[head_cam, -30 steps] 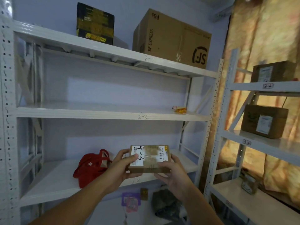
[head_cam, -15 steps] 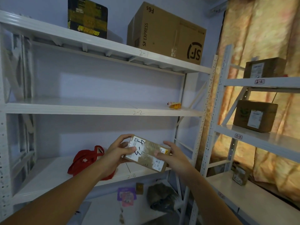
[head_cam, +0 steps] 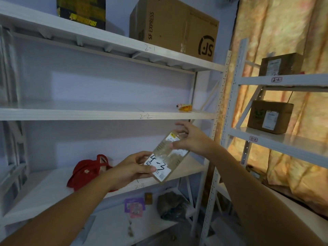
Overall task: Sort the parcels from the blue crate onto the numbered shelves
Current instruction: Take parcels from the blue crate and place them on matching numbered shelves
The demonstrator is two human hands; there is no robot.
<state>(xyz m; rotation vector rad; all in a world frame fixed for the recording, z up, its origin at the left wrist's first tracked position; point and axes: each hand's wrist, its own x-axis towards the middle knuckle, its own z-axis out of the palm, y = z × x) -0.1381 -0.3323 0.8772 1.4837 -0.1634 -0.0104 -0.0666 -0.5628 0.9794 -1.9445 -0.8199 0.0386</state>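
You've got a red bag [head_cam: 85,173] slumped low on your left, handles up. Below and right of it lies a purple packet [head_cam: 134,205], a small brown card [head_cam: 148,198] just beside it, then a dark crumpled bundle [head_cam: 171,205]. Higher up sits a small yellow packet [head_cam: 185,108]. A patterned orange curtain [head_cam: 276,27] covers your right side; the lilac wall [head_cam: 106,82] is behind.

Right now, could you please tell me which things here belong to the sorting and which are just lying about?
Job: parcel marked 4-3, held by left hand and right hand; numbered shelves.
Lying about: red bag; yellow packet; purple packet.
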